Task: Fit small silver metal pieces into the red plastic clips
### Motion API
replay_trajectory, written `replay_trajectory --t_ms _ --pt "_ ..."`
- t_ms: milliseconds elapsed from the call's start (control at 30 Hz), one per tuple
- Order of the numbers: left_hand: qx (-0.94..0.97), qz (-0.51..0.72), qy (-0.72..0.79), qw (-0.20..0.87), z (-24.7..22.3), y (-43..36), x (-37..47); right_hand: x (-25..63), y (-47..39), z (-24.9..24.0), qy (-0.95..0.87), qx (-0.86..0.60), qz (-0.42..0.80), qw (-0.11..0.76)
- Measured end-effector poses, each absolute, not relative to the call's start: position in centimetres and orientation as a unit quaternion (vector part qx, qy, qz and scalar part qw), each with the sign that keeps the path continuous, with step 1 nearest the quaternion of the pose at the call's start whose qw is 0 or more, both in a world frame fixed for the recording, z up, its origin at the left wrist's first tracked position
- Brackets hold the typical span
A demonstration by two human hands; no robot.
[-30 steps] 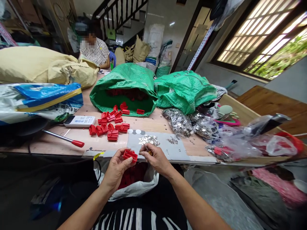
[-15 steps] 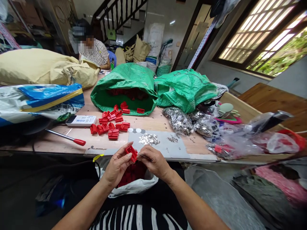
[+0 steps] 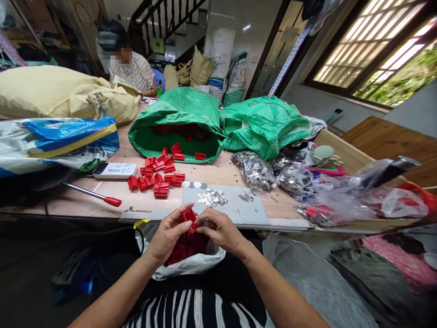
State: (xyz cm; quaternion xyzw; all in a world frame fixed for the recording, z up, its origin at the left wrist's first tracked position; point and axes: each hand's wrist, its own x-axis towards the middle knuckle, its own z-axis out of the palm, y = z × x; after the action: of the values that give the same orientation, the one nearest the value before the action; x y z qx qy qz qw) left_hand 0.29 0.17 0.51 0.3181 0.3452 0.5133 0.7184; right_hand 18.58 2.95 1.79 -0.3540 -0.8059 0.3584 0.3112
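My left hand (image 3: 170, 232) holds a small red plastic housing (image 3: 189, 218) between thumb and fingers, its hollow side turned up. Close against its right end, my right hand (image 3: 220, 230) is closed in a pinch on a small metal piece (image 3: 205, 222), mostly covered by the fingers. Below both hands a white bag (image 3: 205, 265) sits open on my lap, with more red parts inside. Just beyond the hands, a pile of small flat silvery metal pieces (image 3: 212, 198) lies on a grey mat (image 3: 235, 212), with a smaller heap (image 3: 246, 197) to its right.
Loose red housings (image 3: 161, 189) lie before an open green sack (image 3: 175, 102). Plastic bags of metal parts (image 3: 254, 171) stand at right beside a wooden tray (image 3: 355, 159). A red-handled lever (image 3: 112, 201) and a white box (image 3: 116, 170) are at left. A person (image 3: 131, 73) sits across the table.
Both hands have barely moved. The red housing has tipped slightly more upright and shifted a little to the right, with the right fingers still against its end.
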Motion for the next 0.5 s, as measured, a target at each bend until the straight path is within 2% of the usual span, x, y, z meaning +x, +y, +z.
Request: replay_trajectory --t_ms 233,500 --pt "0.409 0.496 0.387 0.661 -1.0 0.9 -0.2 19.5 2.8 1.2 -0.788 -0.413 0.352 0.291" --pt "0.589 0.469 0.462 0.469 -2.3 3.2 -0.9 19.8 3.4 -0.4 -0.816 -0.464 0.266 0.22"
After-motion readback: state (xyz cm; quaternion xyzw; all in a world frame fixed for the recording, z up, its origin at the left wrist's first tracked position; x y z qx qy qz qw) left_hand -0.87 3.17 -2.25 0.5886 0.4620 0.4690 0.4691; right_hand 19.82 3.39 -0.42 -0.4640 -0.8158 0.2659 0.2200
